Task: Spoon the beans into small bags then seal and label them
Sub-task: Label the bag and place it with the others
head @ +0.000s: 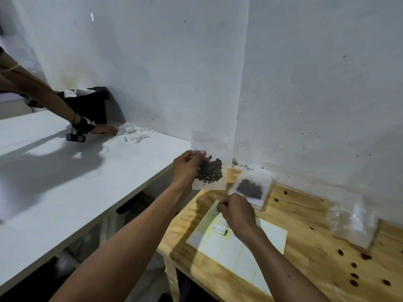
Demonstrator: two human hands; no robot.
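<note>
My left hand (187,168) pinches a small clear bag (210,171) by its left edge and holds it upright above the wooden table's far-left corner. Dark beans fill the bag's lower half. My right hand (236,211) has its fingers curled on the yellow label sheet (237,245), pinching a small white label (216,211) at the sheet's far edge. A second filled bag of beans (250,188) lies flat on a stack of bags by the wall.
Loose dark beans (354,275) lie scattered over the wooden table (305,214) at the right. A crumpled pile of clear bags (353,221) sits near the wall. On the white table (65,171) to the left, another person's hand (102,128) touches white scraps.
</note>
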